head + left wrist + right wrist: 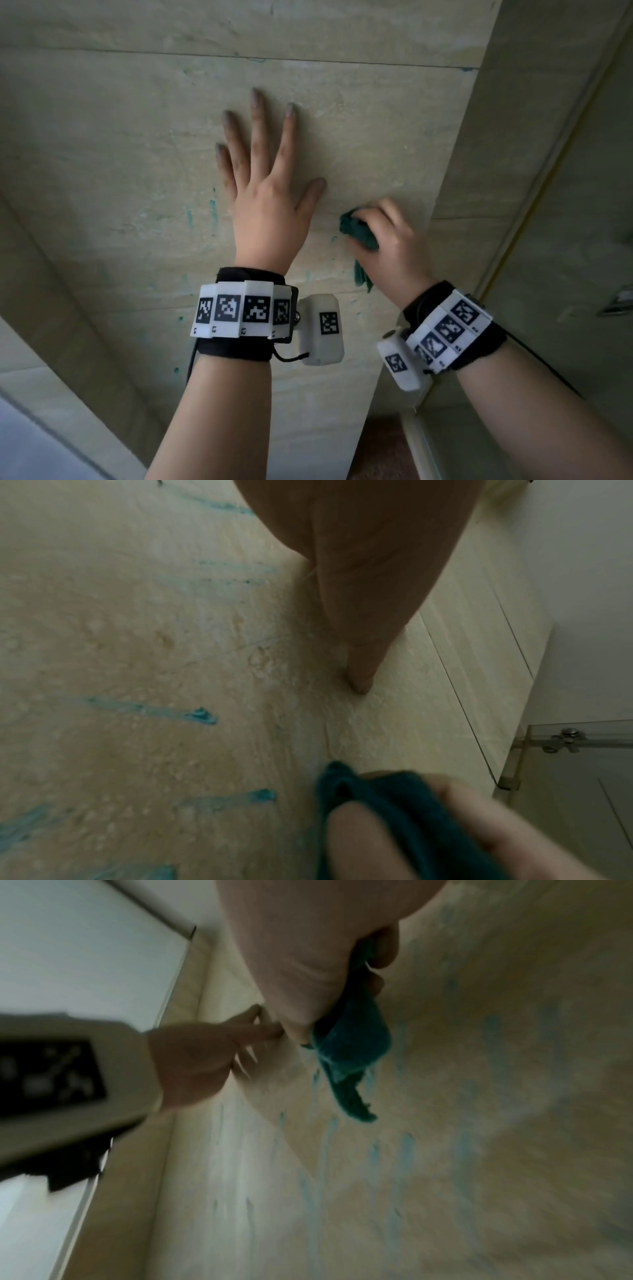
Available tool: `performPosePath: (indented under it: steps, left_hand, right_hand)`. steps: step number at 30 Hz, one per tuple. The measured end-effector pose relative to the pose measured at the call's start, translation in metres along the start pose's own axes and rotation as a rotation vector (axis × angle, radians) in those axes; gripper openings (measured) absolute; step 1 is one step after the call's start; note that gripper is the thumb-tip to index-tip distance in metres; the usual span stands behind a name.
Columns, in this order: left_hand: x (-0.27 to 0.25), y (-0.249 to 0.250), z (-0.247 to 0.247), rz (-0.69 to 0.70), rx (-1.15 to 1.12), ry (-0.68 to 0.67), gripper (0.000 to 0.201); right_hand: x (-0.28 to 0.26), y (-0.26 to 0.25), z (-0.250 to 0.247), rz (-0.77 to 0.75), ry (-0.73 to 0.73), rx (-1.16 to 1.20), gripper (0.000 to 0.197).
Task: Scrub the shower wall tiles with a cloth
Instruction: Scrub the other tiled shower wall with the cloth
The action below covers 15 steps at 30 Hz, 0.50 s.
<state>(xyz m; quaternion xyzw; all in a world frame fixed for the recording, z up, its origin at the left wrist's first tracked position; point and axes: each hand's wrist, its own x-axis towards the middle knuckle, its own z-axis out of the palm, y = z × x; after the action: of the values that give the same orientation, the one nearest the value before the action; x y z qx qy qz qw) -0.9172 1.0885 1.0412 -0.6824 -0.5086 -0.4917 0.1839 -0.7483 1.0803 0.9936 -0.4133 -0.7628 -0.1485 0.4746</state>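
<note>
Beige stone shower wall tiles point(359, 137), streaked with blue-green drips, end at a corner edge right of the cloth point(358, 233). Left hand point(267, 205) presses flat, fingers spread, beside it. Right hand point(394, 240) clenches the bunched dark-teal cloth against the tile.

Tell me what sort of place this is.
Most likely a tiled shower stall in a bathroom. The wall is large beige tiles with grout lines, a glass panel with a metal bracket stands beside it, and the right hand presses a green cloth to the tiles.
</note>
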Motion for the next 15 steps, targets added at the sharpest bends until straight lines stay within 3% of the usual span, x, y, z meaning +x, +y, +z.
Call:
performPosePath:
  steps: [2, 5, 7, 10, 15]
  left_hand:
    - [0.001, 0.002, 0.000, -0.004, -0.008, -0.002, 0.077]
    - [0.000, 0.003, 0.000, -0.010, -0.016, 0.000, 0.077]
    - [0.000, 0.003, 0.000, -0.009, -0.023, 0.004, 0.077]
    - [0.001, 0.003, 0.000, -0.003, -0.028, 0.013, 0.077]
    - [0.003, 0.008, 0.003, -0.012, -0.034, 0.009, 0.081]
  right_hand:
    - [0.023, 0.001, -0.016, 0.034, 0.113, 0.002, 0.023]
    - [0.063, 0.010, -0.043, 0.134, 0.394, 0.032, 0.020]
    - [0.071, 0.013, -0.047, 0.149, 0.486, 0.038, 0.019]
    - [0.047, 0.012, -0.026, 0.112, 0.436, 0.054, 0.020]
    - [-0.010, 0.020, -0.002, 0.027, 0.058, 0.038, 0.027]
